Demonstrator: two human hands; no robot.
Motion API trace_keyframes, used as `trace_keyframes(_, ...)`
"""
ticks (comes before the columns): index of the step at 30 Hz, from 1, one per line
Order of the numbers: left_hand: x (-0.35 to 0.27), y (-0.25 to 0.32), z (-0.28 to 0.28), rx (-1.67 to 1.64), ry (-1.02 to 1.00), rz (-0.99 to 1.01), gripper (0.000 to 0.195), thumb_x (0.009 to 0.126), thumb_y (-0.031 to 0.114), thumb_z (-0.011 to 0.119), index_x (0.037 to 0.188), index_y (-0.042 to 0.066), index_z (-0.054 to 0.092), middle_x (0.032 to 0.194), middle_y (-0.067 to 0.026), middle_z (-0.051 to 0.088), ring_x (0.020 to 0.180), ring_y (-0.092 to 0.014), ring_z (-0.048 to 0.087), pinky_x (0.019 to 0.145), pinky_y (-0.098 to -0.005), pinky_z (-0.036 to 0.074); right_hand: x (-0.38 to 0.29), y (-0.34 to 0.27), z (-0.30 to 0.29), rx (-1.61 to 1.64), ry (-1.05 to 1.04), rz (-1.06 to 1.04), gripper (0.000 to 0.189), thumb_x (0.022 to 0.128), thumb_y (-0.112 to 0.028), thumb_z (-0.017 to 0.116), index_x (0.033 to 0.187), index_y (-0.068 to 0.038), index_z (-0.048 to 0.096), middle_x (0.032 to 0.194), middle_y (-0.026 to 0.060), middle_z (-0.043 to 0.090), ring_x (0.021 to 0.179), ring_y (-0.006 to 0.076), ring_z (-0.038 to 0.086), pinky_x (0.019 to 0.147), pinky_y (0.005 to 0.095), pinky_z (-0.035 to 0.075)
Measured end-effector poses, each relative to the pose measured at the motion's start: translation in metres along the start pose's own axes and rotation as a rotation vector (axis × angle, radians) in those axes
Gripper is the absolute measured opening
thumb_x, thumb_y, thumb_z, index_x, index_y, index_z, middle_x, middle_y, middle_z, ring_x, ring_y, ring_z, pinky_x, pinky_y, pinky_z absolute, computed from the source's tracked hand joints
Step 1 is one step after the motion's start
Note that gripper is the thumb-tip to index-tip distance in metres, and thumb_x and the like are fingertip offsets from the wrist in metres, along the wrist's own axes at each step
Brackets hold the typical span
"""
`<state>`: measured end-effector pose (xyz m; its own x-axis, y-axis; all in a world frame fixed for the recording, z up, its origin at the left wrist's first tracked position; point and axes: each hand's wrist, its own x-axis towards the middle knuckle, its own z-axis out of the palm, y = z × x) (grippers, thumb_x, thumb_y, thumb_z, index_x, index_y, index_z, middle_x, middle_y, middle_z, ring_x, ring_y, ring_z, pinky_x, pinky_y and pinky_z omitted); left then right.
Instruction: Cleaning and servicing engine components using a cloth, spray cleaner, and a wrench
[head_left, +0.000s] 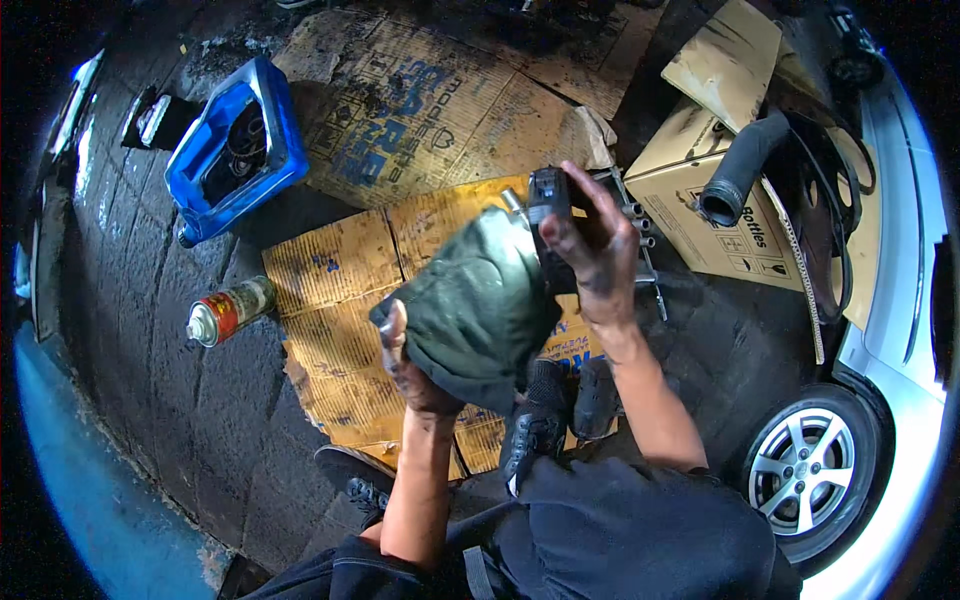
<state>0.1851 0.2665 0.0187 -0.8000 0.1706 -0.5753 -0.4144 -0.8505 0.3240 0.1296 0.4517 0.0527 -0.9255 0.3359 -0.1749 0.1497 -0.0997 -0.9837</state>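
Note:
My left hand (412, 367) grips the lower left edge of a dark green, crumpled cloth (472, 300), blurred by motion. Against the cloth's right side is a black part (549, 199), with my right hand (604, 262) around it, thumb on the near face and fingers behind. What kind of part it is cannot be told, as the hand hides much of it. A short metal cylinder (511, 199) shows just left of its top; whether the two are joined is unclear. Both hands are smeared with dark grime, above an oil-stained cardboard sheet (337, 330).
A cut-open blue jug (291, 161) holds dark parts at left, near a spray can (232, 310) lying down. Several sockets (641, 223) lie right of my right hand. Beyond stands a cardboard box (690, 202) with a black hose (750, 169). A car wheel (802, 472) is at right.

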Motion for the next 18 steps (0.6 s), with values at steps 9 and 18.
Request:
trace_keyframes(9, 0.003, 0.008, 0.011, 0.185, -0.082, 0.162, 0.061, 0.090, 0.042, 0.051, 0.131, -0.003, 0.053, 0.129, -0.0161, 0.059, 0.108, -0.026, 0.060, 0.097, -0.0380, 0.045, -0.014, 0.001, -0.007, -0.559, -0.414, -0.470, 0.090, 0.055, -0.025, 0.094, 0.133, -0.002, 0.054, 0.117, 0.0103, 0.063, 0.103, 0.0226, 0.061, 0.096, 0.0347, 0.047)
trace_keyframes(18, -0.005, -0.010, 0.009, 0.730, -0.189, 0.374, 0.060, 0.084, 0.037, 0.051, 0.125, -0.007, 0.059, 0.124, -0.0160, 0.062, 0.104, -0.025, 0.058, 0.094, -0.0344, 0.043, -0.006, 0.007, -0.001, -0.637, -0.451, -0.183, 0.084, 0.059, -0.022, 0.092, 0.128, 0.002, 0.048, 0.114, 0.0106, 0.060, 0.096, 0.0235, 0.060, 0.092, 0.0356, 0.048)
